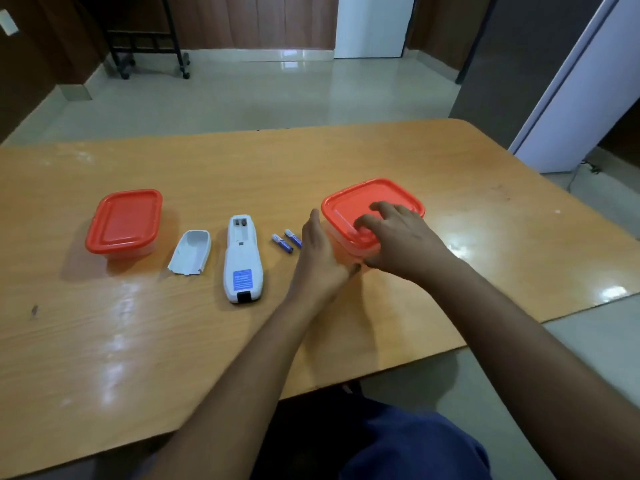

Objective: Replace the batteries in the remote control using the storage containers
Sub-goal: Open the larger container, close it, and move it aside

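Note:
A white remote control [241,261] lies face down on the wooden table [346,157], its battery bay open and empty. Its white cover [191,251] rests just to the left. Two blue batteries [286,241] lie to the right of the remote. A clear container with a red lid [372,199] stands right of them. My right hand [398,237] lies on that lid with fingers spread. My left hand [320,258] is held flat against the container's left side. A second red-lidded container [125,221] stands at the far left, lid on.
The table's near edge runs diagonally below my arms, with my lap in dark blue cloth under it. Beyond the far edge are a tiled floor, a black wheeled stand [145,39] and a white door frame [568,98].

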